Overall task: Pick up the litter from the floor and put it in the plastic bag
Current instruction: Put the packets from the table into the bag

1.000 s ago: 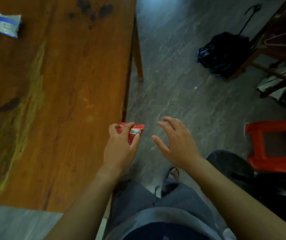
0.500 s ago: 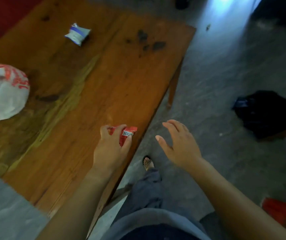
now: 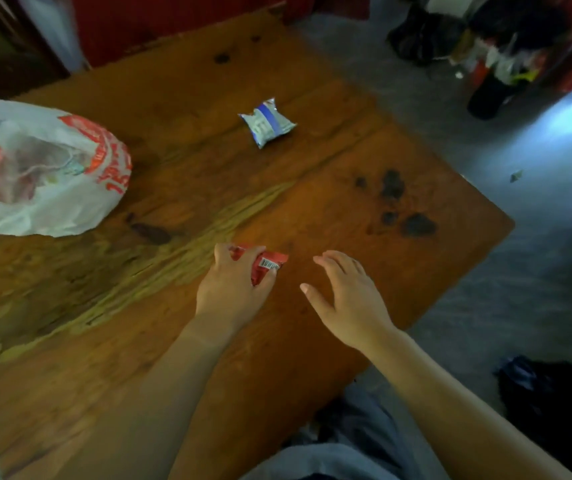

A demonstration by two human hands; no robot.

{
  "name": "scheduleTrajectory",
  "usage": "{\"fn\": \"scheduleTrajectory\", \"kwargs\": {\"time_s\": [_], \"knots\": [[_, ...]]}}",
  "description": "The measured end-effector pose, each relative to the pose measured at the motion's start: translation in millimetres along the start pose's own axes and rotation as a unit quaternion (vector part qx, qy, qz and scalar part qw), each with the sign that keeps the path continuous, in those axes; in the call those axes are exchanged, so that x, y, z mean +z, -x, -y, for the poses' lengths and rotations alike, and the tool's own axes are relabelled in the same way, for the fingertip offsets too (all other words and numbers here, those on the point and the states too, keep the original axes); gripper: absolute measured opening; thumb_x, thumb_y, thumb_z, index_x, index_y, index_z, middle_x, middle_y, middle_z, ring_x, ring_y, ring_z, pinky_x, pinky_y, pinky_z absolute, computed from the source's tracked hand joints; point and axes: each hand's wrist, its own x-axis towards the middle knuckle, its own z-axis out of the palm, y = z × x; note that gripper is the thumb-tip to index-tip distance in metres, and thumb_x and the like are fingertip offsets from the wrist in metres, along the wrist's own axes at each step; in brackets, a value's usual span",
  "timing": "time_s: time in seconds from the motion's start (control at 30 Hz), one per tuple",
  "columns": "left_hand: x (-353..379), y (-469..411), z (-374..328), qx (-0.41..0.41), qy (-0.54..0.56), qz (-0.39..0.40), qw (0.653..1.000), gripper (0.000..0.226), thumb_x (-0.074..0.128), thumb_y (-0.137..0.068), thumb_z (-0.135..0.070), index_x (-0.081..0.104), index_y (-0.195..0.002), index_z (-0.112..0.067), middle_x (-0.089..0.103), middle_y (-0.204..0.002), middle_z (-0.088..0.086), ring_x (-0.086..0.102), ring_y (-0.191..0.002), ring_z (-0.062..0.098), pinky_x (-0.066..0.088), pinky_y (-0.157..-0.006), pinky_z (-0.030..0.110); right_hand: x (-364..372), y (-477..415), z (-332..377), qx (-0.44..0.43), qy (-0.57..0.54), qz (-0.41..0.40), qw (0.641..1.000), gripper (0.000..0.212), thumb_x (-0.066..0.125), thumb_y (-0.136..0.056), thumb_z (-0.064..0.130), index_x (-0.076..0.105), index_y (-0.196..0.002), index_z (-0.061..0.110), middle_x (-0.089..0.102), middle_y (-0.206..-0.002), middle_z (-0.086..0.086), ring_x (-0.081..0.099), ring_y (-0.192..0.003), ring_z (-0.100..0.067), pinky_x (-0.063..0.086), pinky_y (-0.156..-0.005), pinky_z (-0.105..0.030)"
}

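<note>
My left hand (image 3: 232, 292) grips a crumpled red wrapper (image 3: 264, 266) with a barcode, above the middle of the wooden table (image 3: 347, 209). To its right my right hand (image 3: 347, 296) hovers over the table with fingers spread and holds nothing. A white plastic bag with red print (image 3: 40, 171) lies on the table at the far left, with litter faintly showing through it. Further back on the table lies a silver and blue wrapper (image 3: 266, 123).
Grey floor (image 3: 537, 258) runs along the table's right side, with a small scrap (image 3: 516, 175) on it. A black bag (image 3: 554, 389) lies at the lower right. Dark clutter and bottles (image 3: 496, 64) stand at the back right. A red wall (image 3: 173, 19) is behind the table.
The view has swung left and up, from the floor and table edge onto the table top. Both hands now sit over the table; the plastic bag has come into sight.
</note>
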Motion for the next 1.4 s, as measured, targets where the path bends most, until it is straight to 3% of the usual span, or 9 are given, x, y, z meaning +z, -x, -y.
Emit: {"fn": "scheduleTrajectory", "kwargs": {"time_s": [0.27, 0.5, 0.7, 0.8, 1.03, 1.2, 1.4], "knots": [[10, -70, -4, -0.120, 0.022, -0.014, 0.992, 0.048, 0.046, -0.089, -0.051, 0.040, -0.133, -0.033, 0.033, -0.131, 0.010, 0.054, -0.109, 0.036, 0.051, -0.083, 0.045, -15, -161, -28, -0.125, 0.036, 0.081, 0.988, 0.055, 0.040, -0.091, 0.051, 0.034, -0.137, 0.021, 0.031, -0.146, 0.000, 0.028, -0.134, -0.020, 0.036, -0.105, -0.042], [35, -146, -27, -0.208, 0.036, -0.061, 0.976, 0.049, 0.052, -0.088, -0.044, 0.042, -0.134, -0.030, 0.035, -0.134, 0.014, 0.044, -0.119, 0.037, 0.048, -0.088, 0.048, -16, -314, -41, -0.227, 0.091, 0.056, 0.968, 0.052, 0.047, -0.089, 0.045, 0.041, -0.132, 0.016, 0.032, -0.145, -0.008, 0.024, -0.134, -0.027, 0.039, -0.100, -0.048], [52, -180, -28, -0.256, 0.034, -0.098, 0.961, 0.046, 0.049, -0.090, -0.045, 0.043, -0.133, -0.031, 0.032, -0.141, 0.012, 0.038, -0.126, 0.033, 0.043, -0.096, 0.048, 5, -408, -30, -0.240, 0.114, 0.036, 0.963, 0.060, 0.044, -0.091, 0.044, 0.023, -0.143, 0.023, 0.013, -0.155, -0.007, 0.007, -0.142, -0.031, 0.021, -0.108, -0.054], [59, -185, -28, -0.259, 0.005, -0.107, 0.960, 0.045, 0.050, -0.089, -0.044, 0.045, -0.132, -0.029, 0.035, -0.141, 0.014, 0.039, -0.125, 0.035, 0.041, -0.096, 0.049, 11, -417, -43, -0.262, 0.087, 0.036, 0.960, 0.061, 0.044, -0.091, 0.043, 0.018, -0.144, 0.027, 0.015, -0.155, -0.005, 0.006, -0.142, -0.030, 0.025, -0.108, -0.054], [66, -186, -30, -0.278, -0.014, -0.099, 0.955, 0.049, 0.049, -0.084, -0.049, 0.046, -0.129, -0.029, 0.037, -0.139, 0.017, 0.042, -0.120, 0.040, 0.042, -0.090, 0.054, -3, -327, -95, -0.313, 0.008, 0.072, 0.947, 0.046, 0.046, -0.086, 0.048, 0.042, -0.129, 0.032, 0.033, -0.147, 0.001, 0.019, -0.139, -0.022, 0.024, -0.106, -0.058], [65, -185, -32, -0.280, -0.018, -0.095, 0.955, 0.048, 0.053, -0.086, -0.045, 0.046, -0.130, -0.029, 0.037, -0.138, 0.017, 0.041, -0.119, 0.040, 0.043, -0.088, 0.053, -10, -323, -93, -0.252, -0.013, 0.041, 0.967, 0.054, 0.050, -0.082, 0.056, 0.044, -0.130, 0.031, 0.035, -0.144, -0.006, 0.030, -0.133, -0.028, 0.039, -0.097, -0.053], [59, -159, -46, -0.304, 0.027, -0.095, 0.948, 0.048, 0.054, -0.087, -0.043, 0.045, -0.131, -0.027, 0.038, -0.135, 0.016, 0.045, -0.115, 0.040, 0.044, -0.090, 0.050, -7, -313, -88, -0.191, 0.057, 0.095, 0.975, 0.052, 0.052, -0.083, 0.055, 0.044, -0.129, 0.032, 0.021, -0.149, -0.004, 0.022, -0.134, -0.032, 0.042, -0.094, -0.054]]}}
